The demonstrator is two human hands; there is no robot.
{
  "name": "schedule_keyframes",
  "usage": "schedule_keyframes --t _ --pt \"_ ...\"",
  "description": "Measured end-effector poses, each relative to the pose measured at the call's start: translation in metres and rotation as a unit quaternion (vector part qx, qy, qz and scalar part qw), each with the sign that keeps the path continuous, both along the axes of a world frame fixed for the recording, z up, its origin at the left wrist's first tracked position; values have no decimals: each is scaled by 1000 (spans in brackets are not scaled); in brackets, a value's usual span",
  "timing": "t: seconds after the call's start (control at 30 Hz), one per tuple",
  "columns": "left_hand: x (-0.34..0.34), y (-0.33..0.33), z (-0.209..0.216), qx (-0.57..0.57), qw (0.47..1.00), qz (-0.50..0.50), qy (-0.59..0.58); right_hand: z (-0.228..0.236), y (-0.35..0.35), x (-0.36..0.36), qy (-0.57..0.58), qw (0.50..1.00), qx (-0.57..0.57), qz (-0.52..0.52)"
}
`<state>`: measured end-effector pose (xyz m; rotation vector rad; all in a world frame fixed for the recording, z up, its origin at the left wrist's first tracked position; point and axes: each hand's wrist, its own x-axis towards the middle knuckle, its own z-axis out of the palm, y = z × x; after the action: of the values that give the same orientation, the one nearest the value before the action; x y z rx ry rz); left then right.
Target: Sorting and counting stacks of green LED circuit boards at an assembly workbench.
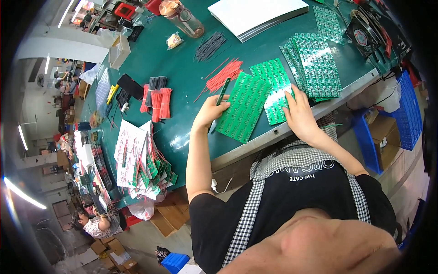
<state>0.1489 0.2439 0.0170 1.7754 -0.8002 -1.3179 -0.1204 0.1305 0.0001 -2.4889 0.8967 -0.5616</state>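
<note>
My left hand [211,113] is closed at the left edge of a green circuit board panel [244,107], which lies tilted over the green table near its front edge. A slim dark tool [223,91] with a pale lower end also sits in that hand; its exact kind is unclear. Partly behind this panel is a second green circuit board panel [276,101], shining with glare. My right hand [301,114] grips its right edge, thumb and fingers bent around it. Just beyond the panels lies a loose bunch of red wires [226,75].
Stacked circuit board panels [319,66] lie at right, near a black fan [362,34]. Dark wires [210,46], bundled red wires [159,104], a bottle [185,20] and a white paper stack [258,16] occupy the table. Wired boards [146,166] are heaped left. A blue crate [367,141] stands below right.
</note>
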Motion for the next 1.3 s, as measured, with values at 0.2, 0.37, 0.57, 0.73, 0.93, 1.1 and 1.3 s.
schedule_keyframes --t 0.2,0.37,0.57,0.73,0.93,1.1,1.3 --pt "-7 -21 -8 -64 938 -53 -338 7 -1 -5 6 998 -17 57" --pt "-1 -46 7 -100 822 -21 -560 6 3 -6 21 994 -9 110" --pt "24 -64 -16 -106 793 -75 -595 4 7 -6 54 989 -17 136" --pt "25 -65 -21 -130 758 -105 -630 1 5 -7 58 989 -31 135" --pt "17 -64 -19 -114 755 -108 -636 2 5 -6 61 988 -32 138" --pt "10 -65 -17 -126 762 -112 -625 0 3 -7 57 988 -27 140" --pt "23 -64 -31 -161 673 -147 -707 1 5 -7 64 988 -41 135"
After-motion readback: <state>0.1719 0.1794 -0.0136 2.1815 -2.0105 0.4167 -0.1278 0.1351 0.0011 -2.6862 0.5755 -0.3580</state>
